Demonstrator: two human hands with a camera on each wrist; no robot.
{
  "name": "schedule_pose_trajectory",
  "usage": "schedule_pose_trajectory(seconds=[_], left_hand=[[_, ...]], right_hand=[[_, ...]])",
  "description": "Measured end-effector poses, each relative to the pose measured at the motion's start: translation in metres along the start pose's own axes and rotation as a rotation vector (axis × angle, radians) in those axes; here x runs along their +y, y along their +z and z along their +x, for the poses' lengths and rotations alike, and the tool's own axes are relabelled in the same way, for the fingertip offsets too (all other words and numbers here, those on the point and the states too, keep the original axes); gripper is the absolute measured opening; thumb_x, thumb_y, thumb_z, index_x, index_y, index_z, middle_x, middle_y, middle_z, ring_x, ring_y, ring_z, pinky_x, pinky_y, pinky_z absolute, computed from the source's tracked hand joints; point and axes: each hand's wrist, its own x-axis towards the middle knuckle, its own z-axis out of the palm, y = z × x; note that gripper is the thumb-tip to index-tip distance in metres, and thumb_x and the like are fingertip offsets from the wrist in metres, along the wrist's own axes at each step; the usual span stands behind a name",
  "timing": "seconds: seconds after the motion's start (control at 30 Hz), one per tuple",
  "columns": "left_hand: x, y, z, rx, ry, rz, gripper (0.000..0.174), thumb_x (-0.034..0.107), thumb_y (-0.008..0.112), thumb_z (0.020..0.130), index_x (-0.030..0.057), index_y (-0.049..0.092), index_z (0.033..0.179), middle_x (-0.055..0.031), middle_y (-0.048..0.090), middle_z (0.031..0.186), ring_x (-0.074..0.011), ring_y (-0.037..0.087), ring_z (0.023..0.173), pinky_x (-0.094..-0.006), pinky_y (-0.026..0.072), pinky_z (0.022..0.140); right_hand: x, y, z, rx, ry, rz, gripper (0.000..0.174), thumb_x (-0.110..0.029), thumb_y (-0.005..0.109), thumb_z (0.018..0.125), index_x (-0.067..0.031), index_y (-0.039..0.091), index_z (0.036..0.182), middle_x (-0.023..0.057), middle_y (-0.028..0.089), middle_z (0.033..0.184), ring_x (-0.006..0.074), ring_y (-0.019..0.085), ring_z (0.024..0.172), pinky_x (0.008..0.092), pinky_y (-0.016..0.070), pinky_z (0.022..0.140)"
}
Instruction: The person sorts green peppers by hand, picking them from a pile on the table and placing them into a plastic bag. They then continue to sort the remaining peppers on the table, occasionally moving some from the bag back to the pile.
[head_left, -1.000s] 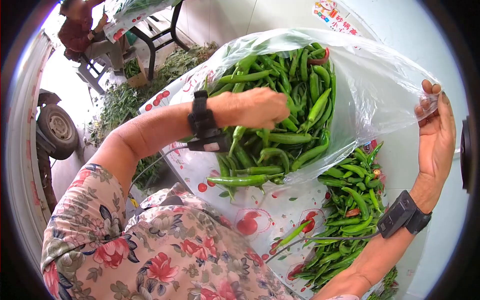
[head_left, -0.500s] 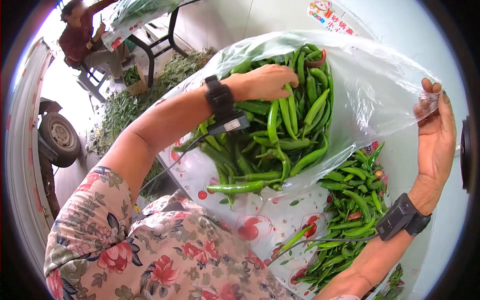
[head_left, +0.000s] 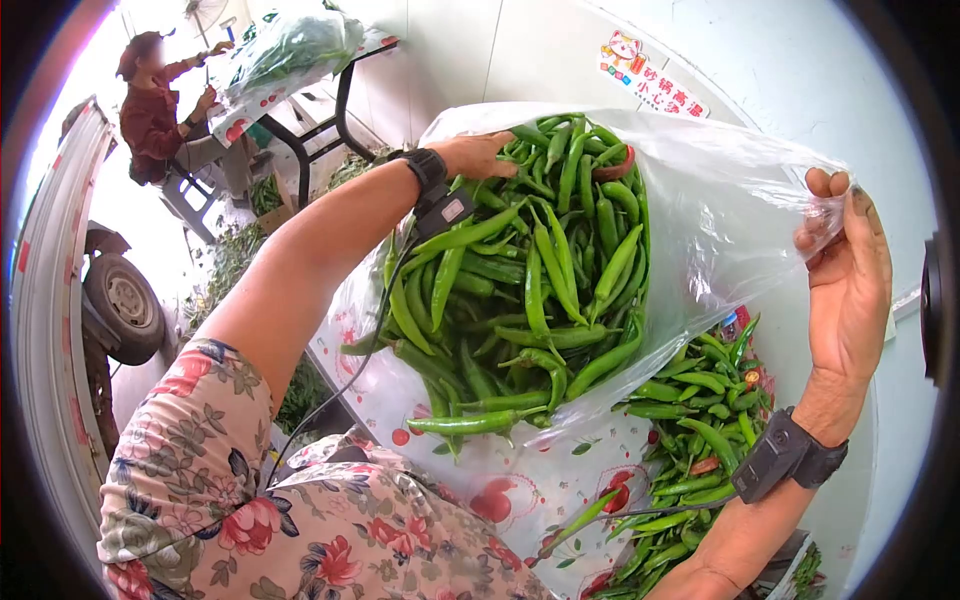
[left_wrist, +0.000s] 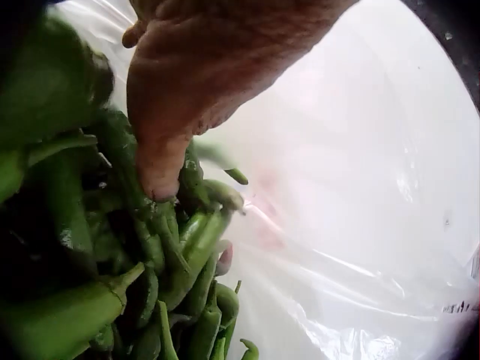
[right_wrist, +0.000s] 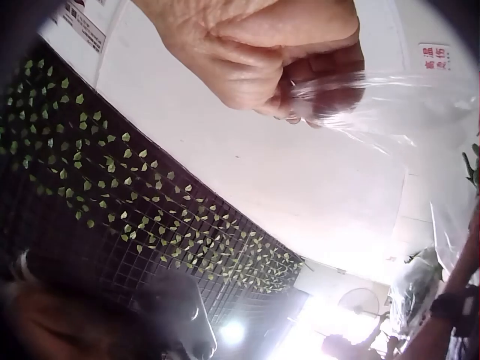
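Observation:
Green chili peppers (head_left: pixel 520 280) fill a clear plastic bag (head_left: pixel 720 180) lying mouth-open on the table. My left hand (head_left: pixel 475 156) reaches over the bag's far-left side, thumb and fingers spread apart at the edge of the peppers. In the left wrist view the thumb (left_wrist: pixel 161 169) points down onto the peppers (left_wrist: pixel 187 262), beside the bag's white inner side; the other fingers are hidden there. Off to the right, my right hand (head_left: pixel 845 240) pinches the bag's edge and holds it stretched out, with the gathered film (right_wrist: pixel 337 97) between thumb and fingers in the right wrist view.
A second pile of green peppers (head_left: pixel 690 440) lies on the fruit-print tablecloth (head_left: pixel 480 475) at the right. One single pepper (head_left: pixel 580 522) rests near my body. A person (head_left: pixel 155 110) sits at another table (head_left: pixel 330 130) back left, near a wheel (head_left: pixel 125 305). A pale wall (head_left: pixel 800 60) stands behind.
My left hand has moved from over the middle of the peppers to the bag's far-left side. Several peppers now lie differently on top. The right hand keeps its hold on the bag's edge.

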Motion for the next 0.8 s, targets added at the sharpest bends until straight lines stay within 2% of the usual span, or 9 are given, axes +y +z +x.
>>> schedule_pose_trajectory(seconds=[0.03, 0.13, 0.23, 0.33, 0.53, 0.6, 0.7, 0.73, 0.8], left_hand=[[-0.007, 0.005, 0.003, 0.121, 0.076, -0.02, 0.067, 0.046, 0.058, 0.085, 0.0041, 0.044, 0.136, -0.0243, 0.054, 0.131, -0.0383, 0.051, 0.121, -0.0458, 0.0391, 0.102], [-0.005, 0.0, 0.003, 0.063, 0.139, 0.045, 0.058, 0.043, 0.058, 0.085, 0.0027, 0.053, 0.126, -0.0234, 0.057, 0.123, -0.038, 0.054, 0.115, -0.0459, 0.0414, 0.098], [0.012, -0.014, -0.03, 0.129, 0.348, -0.047, 0.045, 0.03, 0.058, 0.088, 0.0012, 0.054, 0.123, -0.0176, 0.056, 0.125, -0.0346, 0.053, 0.116, -0.0437, 0.0423, 0.097], [0.042, -0.036, -0.091, 0.302, 0.536, -0.25, 0.032, 0.011, 0.061, 0.084, 0.003, 0.059, 0.115, -0.015, 0.063, 0.115, -0.035, 0.06, 0.105, -0.0424, 0.0465, 0.092], [0.042, -0.049, -0.232, 0.4, 0.241, -0.335, 0.036, 0.005, 0.067, 0.081, 0.0071, 0.063, 0.117, -0.0132, 0.064, 0.119, -0.0263, 0.062, 0.11, -0.0367, 0.0488, 0.092], [0.025, -0.05, -0.256, 0.273, 0.054, -0.7, 0.029, 0.01, 0.062, 0.091, 0.006, 0.062, 0.12, -0.004, 0.065, 0.117, -0.0098, 0.059, 0.102, -0.0274, 0.049, 0.085], [-0.01, -0.061, -0.249, 0.272, 0.189, -0.691, 0.03, 0.02, 0.061, 0.095, 0.0017, 0.061, 0.119, -0.0033, 0.066, 0.106, -0.0077, 0.06, 0.095, -0.0265, 0.0506, 0.084], [-0.012, -0.061, -0.243, 0.374, 0.272, -0.678, 0.032, 0.023, 0.06, 0.095, 0.0022, 0.061, 0.12, -0.0016, 0.066, 0.101, -0.0086, 0.06, 0.09, -0.0276, 0.0524, 0.081], [-0.006, -0.064, -0.259, 0.341, -0.015, -0.67, 0.025, 0.022, 0.061, 0.094, 0.0038, 0.063, 0.112, -0.0021, 0.066, 0.095, -0.0097, 0.062, 0.085, -0.0279, 0.0541, 0.075]], right_hand=[[0.001, 0.002, 0.0, 0.015, 0.005, -0.001, 0.026, -0.025, 0.059, 0.095, -0.0075, 0.064, 0.115, 0.0097, 0.065, 0.114, 0.0074, 0.056, 0.087, 0.0224, 0.0457, 0.076], [0.003, 0.004, 0.001, 0.037, -0.013, -0.013, 0.026, -0.024, 0.059, 0.095, -0.0075, 0.063, 0.116, 0.0094, 0.065, 0.114, 0.0071, 0.056, 0.088, 0.0219, 0.0462, 0.077], [0.005, 0.001, 0.0, 0.063, -0.002, -0.011, 0.026, -0.023, 0.059, 0.096, -0.0075, 0.063, 0.116, 0.0091, 0.064, 0.117, 0.0071, 0.057, 0.09, 0.0221, 0.0474, 0.08], [0.009, -0.004, -0.004, 0.13, 0.055, 0.022, 0.027, -0.022, 0.058, 0.096, -0.0069, 0.061, 0.119, 0.0087, 0.062, 0.122, 0.0077, 0.058, 0.093, 0.0233, 0.049, 0.083], [0.023, -0.035, -0.011, 0.074, 0.144, 0.148, 0.035, -0.021, 0.056, 0.097, -0.0058, 0.053, 0.129, 0.01, 0.055, 0.133, 0.0103, 0.057, 0.105, 0.0256, 0.0464, 0.097], [0.03, -0.034, -0.017, 0.098, 0.141, 0.119, 0.036, -0.02, 0.055, 0.098, -0.0055, 0.052, 0.13, 0.0108, 0.054, 0.135, 0.0116, 0.056, 0.111, 0.0275, 0.0444, 0.1], [0.047, -0.053, -0.017, 0.125, 0.237, 0.137, 0.036, -0.02, 0.052, 0.099, -0.0052, 0.051, 0.133, 0.0116, 0.049, 0.14, 0.0157, 0.051, 0.119, 0.0324, 0.0392, 0.107], [0.049, -0.053, -0.016, 0.159, 0.255, 0.116, 0.037, -0.02, 0.051, 0.099, -0.0052, 0.051, 0.133, 0.0117, 0.048, 0.141, 0.0163, 0.051, 0.12, 0.033, 0.0383, 0.108], [0.05, -0.051, -0.018, 0.17, 0.269, 0.13, 0.036, -0.02, 0.052, 0.099, -0.0048, 0.052, 0.132, 0.0121, 0.049, 0.14, 0.017, 0.051, 0.119, 0.0335, 0.0391, 0.107]])
